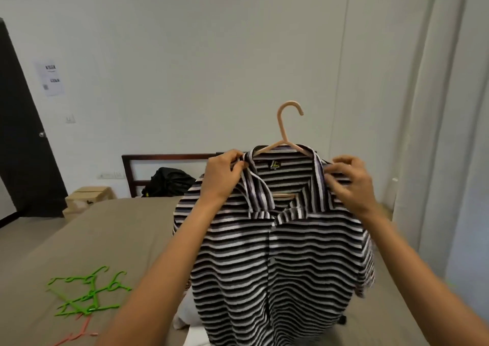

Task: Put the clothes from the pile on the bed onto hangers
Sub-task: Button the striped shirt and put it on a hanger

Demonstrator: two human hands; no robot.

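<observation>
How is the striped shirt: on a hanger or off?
On: the hanger hook rises above the striped shirt collar, its bar visible inside the neckline.

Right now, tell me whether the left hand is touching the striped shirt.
Touching. The head view shows the left hand pinching the collar of the striped shirt, with fabric caught between its fingertips.

Black-and-white striped shirt (277,253), peach hanger (284,134), green hangers (87,292), taupe bed (92,239).

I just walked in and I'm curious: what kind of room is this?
Most likely a bedroom: a bed with a dark headboard, a door beside it, and a striped shirt held up on a hanger.
</observation>
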